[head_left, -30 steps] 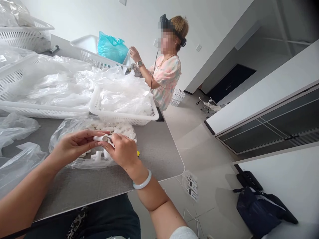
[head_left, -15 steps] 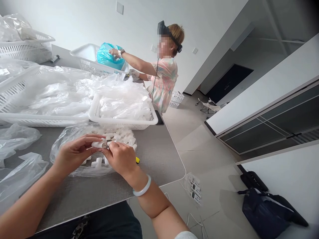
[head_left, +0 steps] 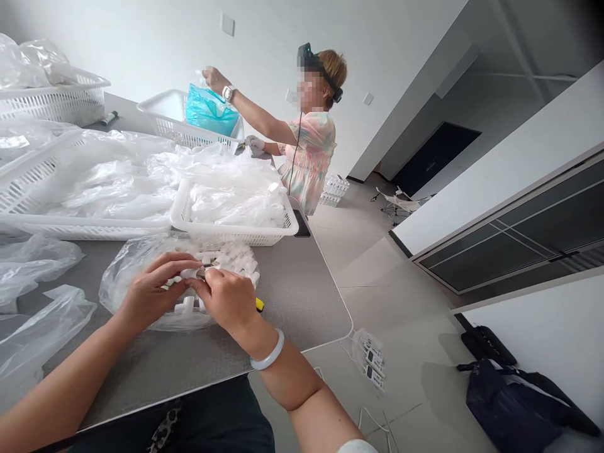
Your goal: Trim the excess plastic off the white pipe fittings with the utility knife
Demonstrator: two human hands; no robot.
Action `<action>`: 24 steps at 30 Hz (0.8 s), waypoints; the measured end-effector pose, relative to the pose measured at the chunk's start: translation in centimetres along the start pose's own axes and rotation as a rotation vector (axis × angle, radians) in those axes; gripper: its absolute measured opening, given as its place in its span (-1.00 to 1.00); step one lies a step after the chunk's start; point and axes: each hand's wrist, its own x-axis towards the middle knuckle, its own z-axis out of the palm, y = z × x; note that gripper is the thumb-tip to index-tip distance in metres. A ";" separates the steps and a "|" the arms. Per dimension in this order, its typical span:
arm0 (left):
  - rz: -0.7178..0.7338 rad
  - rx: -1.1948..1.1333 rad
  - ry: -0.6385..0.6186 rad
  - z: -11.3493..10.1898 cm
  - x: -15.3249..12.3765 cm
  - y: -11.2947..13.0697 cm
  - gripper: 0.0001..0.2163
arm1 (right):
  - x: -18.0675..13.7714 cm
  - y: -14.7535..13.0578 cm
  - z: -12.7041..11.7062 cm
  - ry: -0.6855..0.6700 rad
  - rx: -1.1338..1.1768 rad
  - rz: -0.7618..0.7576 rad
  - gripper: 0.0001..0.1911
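Thumb and fingers of the left hand point(head_left: 153, 290) are closed on one white pipe fitting point(head_left: 189, 274), which lies across their tips with its mouth toward the right hand point(head_left: 230, 299). That hand is curled nearly into a fist, thumb and forefinger pinched on a slim dark piece point(head_left: 202, 274) at the fitting's mouth; it is too small to identify, and the fingers hide most of it. One yellow end point(head_left: 259, 304) shows past the heel of the right hand, and whether it belongs to the same object cannot be told. Just below the grip, one clear plastic bag point(head_left: 120, 274) on the gray table point(head_left: 292, 289) bears many more white fittings point(head_left: 240, 259), too overlapped and covered by the hands to count. Beyond it four white baskets can be told apart: a small one point(head_left: 236, 234), a large one point(head_left: 94, 228) cut off at the left, and two farther back, one holding a single teal bag point(head_left: 210, 112). One co-worker point(head_left: 309, 148) stands at the far end, a raised hand point(head_left: 217, 80) just above that bag.
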 end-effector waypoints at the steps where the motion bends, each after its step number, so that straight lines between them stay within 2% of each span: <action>1: -0.023 0.002 0.002 0.1 -0.1 0.0 -0.84 | 0.0 0.0 0.1 0.020 -0.002 0.011 -0.47; 7: -0.276 -0.098 0.026 0.4 -0.1 0.5 -0.82 | -0.2 0.1 0.3 0.044 0.032 0.006 -0.46; 11: -0.589 -0.457 -0.024 0.1 0.4 0.8 -0.70 | -0.4 0.8 -0.4 0.069 0.096 0.021 -0.50; 13: -0.683 -0.611 -0.050 -0.1 0.7 0.8 -0.65 | -0.5 1.2 -0.7 0.078 0.129 0.017 -0.56; 17: -0.777 -0.760 -0.051 -0.4 0.6 0.1 -0.56 | -0.5 1.8 -0.9 0.042 0.184 -0.012 -0.62; 21: -0.849 -0.827 -0.065 -0.3 -0.4 -1.8 -0.55 | -0.3 2.0 -0.7 0.010 0.200 -0.038 -0.58; 24: -0.862 -0.841 -0.120 -0.4 -0.7 -2.6 -0.50 | -0.2 2.1 -0.7 -0.016 0.205 -0.045 -0.55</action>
